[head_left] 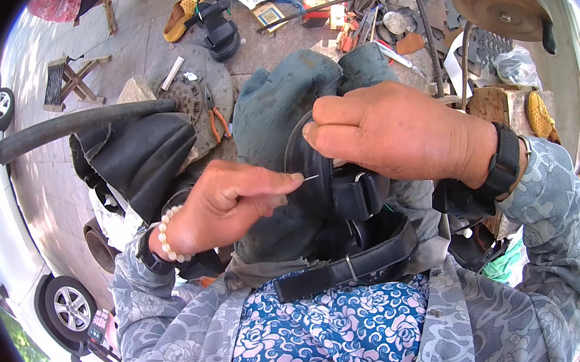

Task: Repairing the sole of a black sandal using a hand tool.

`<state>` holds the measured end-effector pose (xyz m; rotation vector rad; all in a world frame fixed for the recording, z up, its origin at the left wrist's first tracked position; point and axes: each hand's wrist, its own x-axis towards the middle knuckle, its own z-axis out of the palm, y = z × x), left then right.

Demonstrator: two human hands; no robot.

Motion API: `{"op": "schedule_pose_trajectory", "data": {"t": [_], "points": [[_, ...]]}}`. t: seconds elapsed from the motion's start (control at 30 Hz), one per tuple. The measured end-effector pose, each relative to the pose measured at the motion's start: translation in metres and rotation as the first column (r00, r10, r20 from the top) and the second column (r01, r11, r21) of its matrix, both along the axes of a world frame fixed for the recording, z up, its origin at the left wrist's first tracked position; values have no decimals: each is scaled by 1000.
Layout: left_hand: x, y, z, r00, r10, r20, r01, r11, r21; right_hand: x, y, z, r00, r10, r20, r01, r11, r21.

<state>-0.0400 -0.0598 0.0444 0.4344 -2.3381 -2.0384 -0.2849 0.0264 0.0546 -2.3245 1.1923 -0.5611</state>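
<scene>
I see a black sandal (357,196) with straps on the lap (277,105) — just right of the left hand (236,193), which pinches a needle (312,178), and under the right hand (398,129), fingers pinched — on what, I can't tell.

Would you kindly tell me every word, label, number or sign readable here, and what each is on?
None can be read.
Card with a square code pattern, among the clutter ahead: too small.
Small reddish panel, beside the car wheel: too small and blurred.
Black sandal at the hands: no lettering I can make out.
</scene>
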Motion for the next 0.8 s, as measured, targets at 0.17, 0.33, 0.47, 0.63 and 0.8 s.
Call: {"op": "schedule_pose_trajectory", "data": {"t": [0.17,0.33,0.47,0.63,0.8], "points": [[0,-6,0,993,-48,-112,30,988,-153,2,0,4,1000,3,13,-3,1000,-3],[1,-4,-2,987,-62,-148,30,978,-207,1,-4,7,1000,23,14,-24,999,40],[-6,-2,-2,986,-16,-166,-23,973,-228,1,-4,7,1000,24,-6,-24,998,54],[-18,5,8,1000,-13,-21,8,968,-250,-2,-2,5,1000,19,-7,-19,999,29],[-16,7,9,1000,-17,15,20,968,-251,-11,9,-3,996,-63,69,65,998,-21]]}}
